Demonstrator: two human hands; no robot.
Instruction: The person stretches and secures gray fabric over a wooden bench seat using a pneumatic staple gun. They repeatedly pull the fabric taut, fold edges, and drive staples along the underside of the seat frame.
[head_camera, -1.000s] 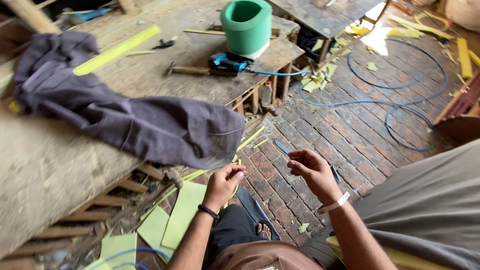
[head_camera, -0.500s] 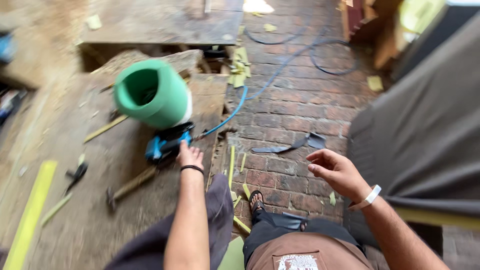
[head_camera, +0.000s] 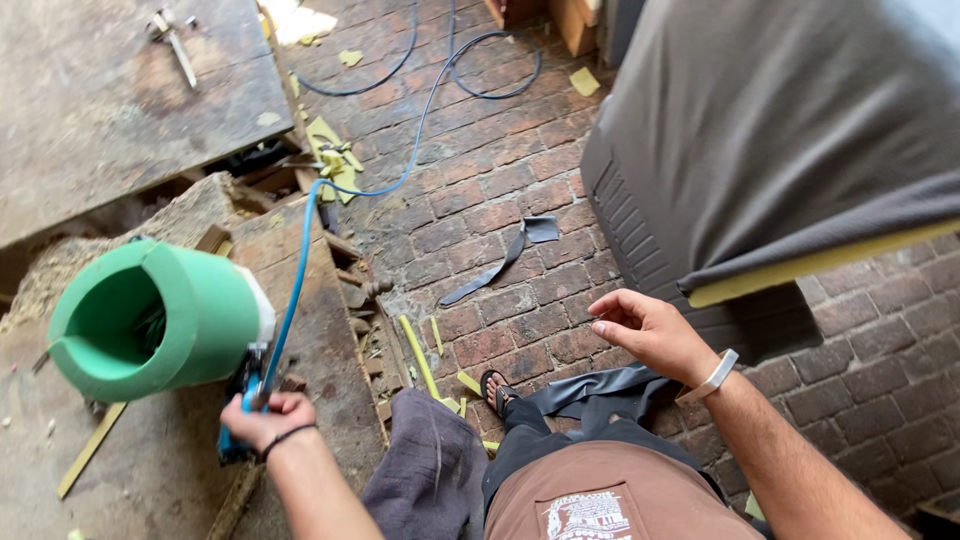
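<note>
The left hand (head_camera: 268, 420) is clenched around a blue hand tool (head_camera: 243, 400) on the worn wooden workbench (head_camera: 330, 330), knuckles up, a dark band at the wrist. The fingers cover most of the tool, so its exact kind is hard to make out; only a blue body and a dark lower end show below the fist. A blue hose (head_camera: 300, 260) runs up from the tool, off the bench edge and across the brick floor (head_camera: 500, 180), where it loops near the top of the view.

The right hand (head_camera: 650, 335) hangs released over the bricks, fingers loosely spread and slightly curled, holding and touching nothing; a white wristband (head_camera: 712, 375) sits on that wrist.

Just left of the gripped tool lies a green plastic tub (head_camera: 150, 320) on its side, its mouth facing left; whatever is inside is lost in shadow. A grey cloth (head_camera: 430, 475) drapes off the bench corner beside the person's leg. A dark strip of material (head_camera: 505, 260) lies on the bricks, another under the right forearm. Yellow foam offcuts (head_camera: 330, 150) scatter along the bench edge and floor. To the right a large grey upholstered piece (head_camera: 760, 130) with a yellow foam edge is cut off by the frame. A pale printed emblem (head_camera: 590, 515) shows on the person's brown garment, partly cut off at the bottom.
</note>
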